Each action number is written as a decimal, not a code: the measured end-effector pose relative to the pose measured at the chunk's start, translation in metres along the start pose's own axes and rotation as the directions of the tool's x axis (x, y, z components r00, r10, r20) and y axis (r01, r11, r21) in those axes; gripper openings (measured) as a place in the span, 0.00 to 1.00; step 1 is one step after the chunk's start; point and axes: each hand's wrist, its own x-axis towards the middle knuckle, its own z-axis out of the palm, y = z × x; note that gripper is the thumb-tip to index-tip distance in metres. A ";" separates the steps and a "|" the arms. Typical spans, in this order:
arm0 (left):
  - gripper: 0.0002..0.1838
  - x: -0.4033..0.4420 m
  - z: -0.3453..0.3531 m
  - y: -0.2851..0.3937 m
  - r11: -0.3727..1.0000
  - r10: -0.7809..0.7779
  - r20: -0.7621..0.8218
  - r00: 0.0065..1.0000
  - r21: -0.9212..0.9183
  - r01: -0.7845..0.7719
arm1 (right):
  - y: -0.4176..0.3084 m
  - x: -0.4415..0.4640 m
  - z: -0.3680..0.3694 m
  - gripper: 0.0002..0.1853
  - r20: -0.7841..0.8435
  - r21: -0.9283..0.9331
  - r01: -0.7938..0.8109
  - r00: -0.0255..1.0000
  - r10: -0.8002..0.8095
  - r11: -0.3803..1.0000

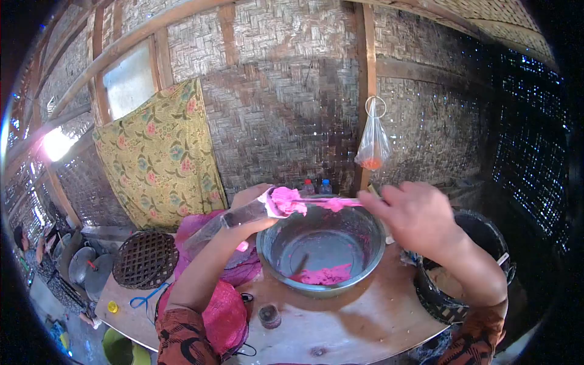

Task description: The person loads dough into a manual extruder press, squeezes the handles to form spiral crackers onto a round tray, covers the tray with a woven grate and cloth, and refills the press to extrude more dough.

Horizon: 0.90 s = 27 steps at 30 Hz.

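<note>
My left hand is wrapped round a greyish, see-through tube, which is tilted with its pale open mouth toward the bowl. Soft pink dough bulges at that mouth. In my right hand is a long, narrow spatula, smeared with pink dough, its tip at the tube's mouth. My fingers hide its handle. Below both hands stands a wide metal bowl, with a flattened patch of pink dough at its near side and smears up its wall.
On the table are a small dark jar, a bright pink bag, a blue-handled tool, a yellow lid and a woven basket. A black basket stands right. Another person is far left.
</note>
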 end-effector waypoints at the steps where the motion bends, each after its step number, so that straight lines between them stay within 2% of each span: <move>1: 0.18 -0.001 0.007 -0.001 0.998 0.049 -0.069 0.996 -0.047 -0.052 | -0.004 0.008 0.011 0.17 0.004 0.012 0.061 0.998 -0.061 0.998; 2: 0.18 0.005 -0.005 0.027 0.999 0.050 -0.056 0.997 0.020 -0.049 | -0.009 0.014 0.022 0.17 0.007 0.022 0.119 0.993 -0.119 0.993; 3: 0.19 0.007 -0.018 0.054 0.995 0.048 -0.045 0.998 0.085 -0.044 | -0.015 0.018 0.032 0.17 0.015 0.023 0.111 0.994 -0.112 0.994; 4: 0.20 0.003 -0.030 0.078 0.960 0.042 -0.182 0.982 -0.266 -0.090 | -0.021 0.022 0.041 0.17 0.049 0.066 0.138 0.989 -0.141 0.988; 5: 0.20 0.003 -0.024 0.075 0.958 0.045 -0.179 0.983 -0.271 -0.093 | -0.023 0.023 0.049 0.17 0.078 0.107 0.164 0.982 -0.173 0.981; 7: 0.23 0.002 -0.011 0.065 0.998 0.065 -0.036 0.997 0.016 -0.064 | -0.025 0.014 0.056 0.17 0.088 0.123 0.161 0.981 -0.173 0.979; 8: 0.26 0.001 -0.017 0.068 0.997 -0.075 0.062 0.995 -0.018 0.076 | -0.024 0.007 0.054 0.17 0.088 0.127 0.137 0.985 -0.149 0.982; 9: 0.26 -0.001 -0.017 0.061 0.997 -0.077 0.055 0.996 -0.012 0.077 | -0.020 0.004 0.049 0.17 0.087 0.132 0.115 0.988 -0.127 0.985; 10: 0.23 -0.003 -0.014 0.046 0.992 -0.087 -0.006 0.996 -0.095 0.086 | -0.014 0.000 0.037 0.17 0.079 0.127 0.122 0.988 -0.133 0.984; 11: 0.21 -0.006 -0.007 0.029 0.980 -0.100 -0.062 0.993 -0.178 0.087 | -0.008 -0.004 0.017 0.17 0.103 0.102 0.062 0.992 -0.072 0.993; 12: 0.20 -0.007 -0.003 0.020 0.985 -0.163 -0.086 0.983 -0.078 0.156 | -0.003 -0.005 0.006 0.17 0.127 0.075 0.000 0.992 -0.009 0.997; 13: 0.20 -0.008 0.003 0.013 0.985 -0.162 -0.084 0.983 -0.079 0.156 | -0.001 -0.002 0.006 0.17 0.128 0.076 -0.002 0.992 -0.007 0.997; 15: 0.20 -0.006 -0.015 0.038 0.990 0.074 -0.216 0.974 0.136 -0.045 | -0.004 0.005 0.005 0.16 0.077 0.054 0.074 0.994 -0.078 0.996; 16: 0.20 -0.002 -0.017 0.048 0.996 0.014 -0.210 0.978 0.088 0.004 | -0.006 0.008 0.005 0.15 0.096 0.047 0.066 0.993 -0.070 0.997; 17: 0.20 0.001 -0.015 0.053 0.996 0.020 -0.213 0.977 0.087 -0.002 | -0.007 0.010 0.010 0.15 0.096 0.040 0.063 0.993 -0.066 0.997; 19: 0.21 0.007 -0.014 0.062 0.992 0.125 -0.232 0.965 0.027 -0.122 | -0.010 0.017 0.028 0.20 0.081 0.043 0.074 0.994 -0.078 0.996; 21: 0.21 0.005 -0.014 0.076 0.992 0.119 -0.232 0.965 -0.020 -0.127 | -0.022 0.019 0.046 0.21 0.122 0.084 0.076 0.989 -0.086 0.994; 23: 0.22 0.008 -0.004 0.067 0.995 0.076 -0.129 0.989 0.069 -0.068 | -0.028 0.011 0.052 0.21 0.155 0.118 0.081 0.983 -0.099 0.990; 24: 0.23 0.005 0.000 0.061 0.993 0.093 -0.198 0.976 0.083 -0.078 | -0.028 0.002 0.054 0.19 0.097 0.160 0.063 0.992 -0.079 0.985; 25: 0.23 0.001 -0.001 0.053 0.994 0.090 -0.202 0.975 0.086 -0.073 | -0.026 -0.006 0.056 0.17 0.040 0.207 0.051 0.997 -0.060 0.977; 26: 0.25 -0.001 -0.008 0.051 1.000 -0.023 -0.176 0.984 0.006 0.024 | -0.020 -0.015 0.052 0.17 0.033 0.206 0.060 0.997 -0.068 0.977; 27: 0.26 -0.004 -0.015 0.047 0.990 -0.133 -0.143 0.981 -0.071 0.124 | -0.012 -0.026 0.044 0.19 0.019 0.266 -0.045 0.999 0.042 0.963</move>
